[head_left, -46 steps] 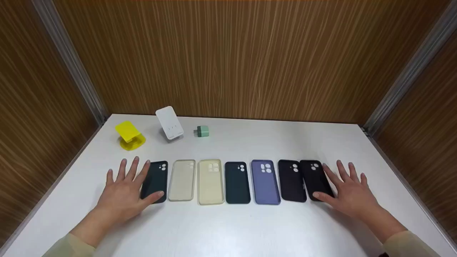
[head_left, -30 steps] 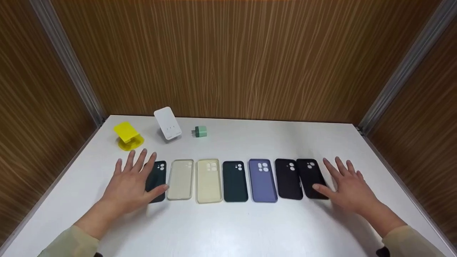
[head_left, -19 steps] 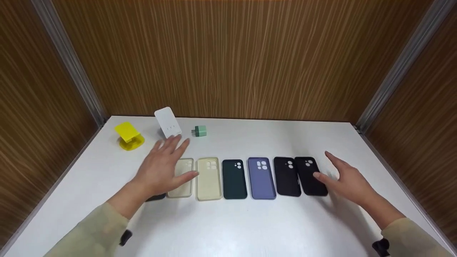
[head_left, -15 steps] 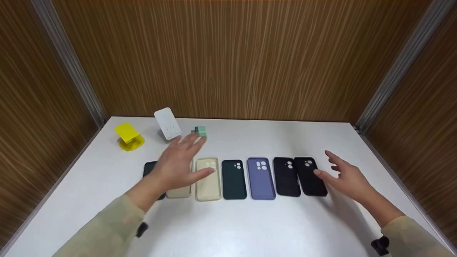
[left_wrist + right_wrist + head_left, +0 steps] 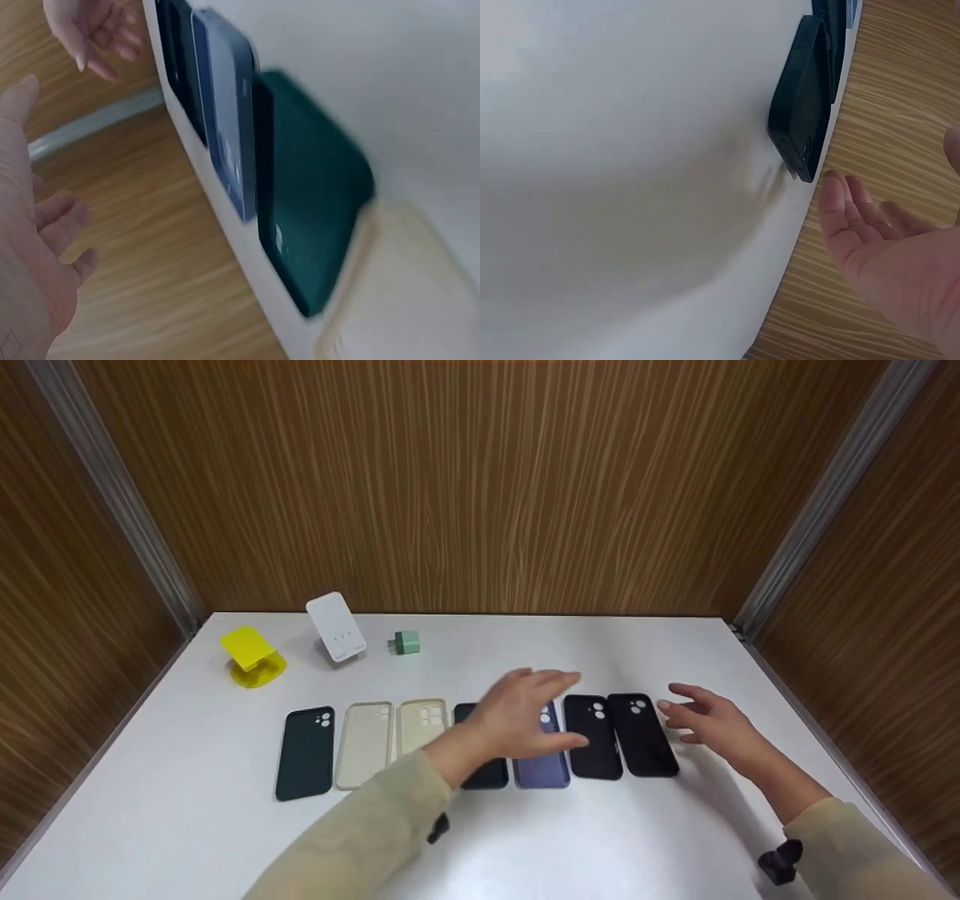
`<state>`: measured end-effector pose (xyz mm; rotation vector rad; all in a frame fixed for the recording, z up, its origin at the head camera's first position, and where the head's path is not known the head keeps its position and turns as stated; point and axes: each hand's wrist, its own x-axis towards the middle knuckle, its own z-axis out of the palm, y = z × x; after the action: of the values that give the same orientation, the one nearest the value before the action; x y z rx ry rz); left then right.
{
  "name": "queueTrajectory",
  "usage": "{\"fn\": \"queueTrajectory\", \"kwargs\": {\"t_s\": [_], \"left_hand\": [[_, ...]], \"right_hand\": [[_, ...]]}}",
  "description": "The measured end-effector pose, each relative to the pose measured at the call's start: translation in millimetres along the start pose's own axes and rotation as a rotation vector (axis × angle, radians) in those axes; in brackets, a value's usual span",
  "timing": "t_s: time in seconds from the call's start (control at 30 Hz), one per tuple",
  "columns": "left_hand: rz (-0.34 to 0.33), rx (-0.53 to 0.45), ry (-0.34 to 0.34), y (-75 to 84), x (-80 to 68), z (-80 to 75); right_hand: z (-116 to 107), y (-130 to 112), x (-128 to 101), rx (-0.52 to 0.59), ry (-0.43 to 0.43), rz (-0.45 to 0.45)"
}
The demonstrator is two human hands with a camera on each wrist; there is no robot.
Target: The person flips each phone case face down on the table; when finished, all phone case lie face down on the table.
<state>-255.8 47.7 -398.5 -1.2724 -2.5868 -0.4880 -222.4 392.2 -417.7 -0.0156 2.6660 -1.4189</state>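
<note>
The left hand [image 5: 525,716] has swung from the row's left end across to its middle, and the dark green case [image 5: 306,752] it covered there now lies bare. That suggests the work has moved on to the middle cases. The hand hovers, fingers straight and loosely spread, holding nothing; whether it touches anything cannot be told. Under its palm lies the purple case [image 5: 541,769], with a second green case [image 5: 486,772] beneath the wrist. The fingertips reach over the purple case's top edge, the thumb toward a black case [image 5: 594,739].

The right hand [image 5: 705,720] has drawn back from the end black case [image 5: 641,735] and hangs just beside it, fingers loosely curled, empty.

Farther off stand a yellow stand [image 5: 251,658], a white charger [image 5: 336,626] and a green plug [image 5: 406,643].
</note>
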Motion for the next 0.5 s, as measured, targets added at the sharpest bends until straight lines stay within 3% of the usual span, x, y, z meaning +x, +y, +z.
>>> {"fn": "queueTrajectory", "kwargs": {"t_s": [0.13,0.27,0.5], "left_hand": [[0.043,-0.045,-0.01,16.5,17.6,26.2],[0.058,-0.067,-0.041,29.7,31.3,47.3],[0.053,0.001,-0.112,43.7,45.7,72.2]], "right_hand": [[-1,5,4,0.089,-0.025,0.038],[-4,10,7,0.108,-0.051,0.094],[-3,21,13,0.109,-0.056,0.161]]}}
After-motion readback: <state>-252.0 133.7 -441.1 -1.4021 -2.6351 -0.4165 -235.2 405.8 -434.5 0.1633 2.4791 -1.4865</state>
